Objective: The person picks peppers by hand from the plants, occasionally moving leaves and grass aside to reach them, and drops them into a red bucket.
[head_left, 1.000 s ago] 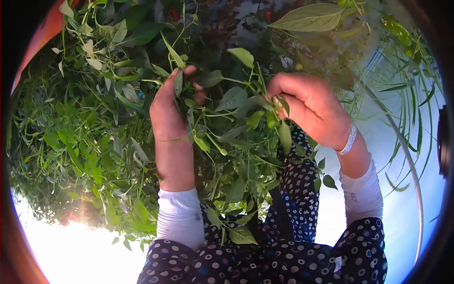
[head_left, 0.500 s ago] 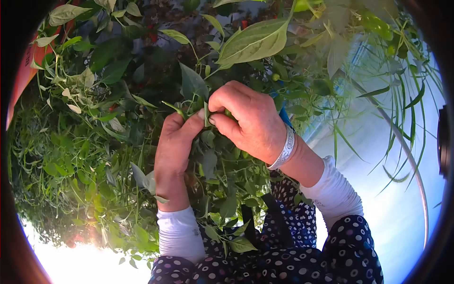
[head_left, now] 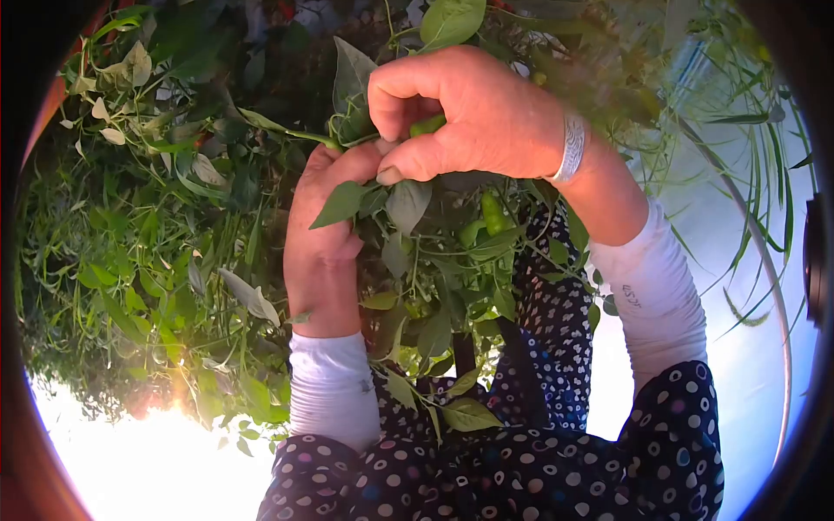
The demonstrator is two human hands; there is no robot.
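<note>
My left hand (head_left: 326, 187) is closed around a green pepper, whose thin stem end (head_left: 308, 136) sticks out at the upper left past the thumb. Beside it, my right hand (head_left: 473, 117) is curled, thumb bent toward the fingers, close to the left fingertips; what lies between its fingers is hidden. Another green pepper (head_left: 427, 126) shows behind the right fingers. Below the right hand, a light green pepper (head_left: 493, 213) hangs among leaves. A broad leaf (head_left: 407, 205) hangs just under both hands.
Dense leafy plants (head_left: 130, 278) spread over the left and centre. A pale hose (head_left: 756, 230) curves down a whitish sheet (head_left: 738, 347) at the right, with long grass blades above it. An orange-red object (head_left: 50, 104) shows at the far left edge.
My right hand has moved up and appears larger, its wrist turned more level. My left fingers have shifted slightly up. More leaves and a light green pepper now show below the hands.
</note>
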